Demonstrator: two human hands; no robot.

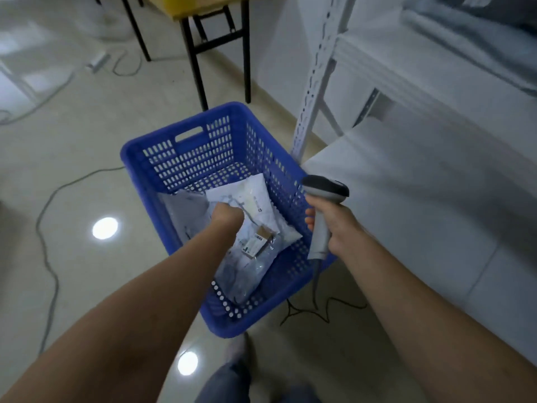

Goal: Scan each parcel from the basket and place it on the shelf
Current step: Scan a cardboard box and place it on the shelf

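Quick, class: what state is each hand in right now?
Left hand: on white parcel, fingers hidden; cannot tell.
Right hand: grips the scanner.

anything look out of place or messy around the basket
Nothing spilled or damaged. The parcels lie jumbled in the blue basket, and cables trail over the floor: a grey cable on the left, a kinked black cord beside the basket.

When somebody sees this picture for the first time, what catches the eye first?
A blue basket stands on the floor at the centre. The left hand reaches into it and grips a white parcel; the right hand holds a grey scanner over the basket's right rim, beside the white shelf.
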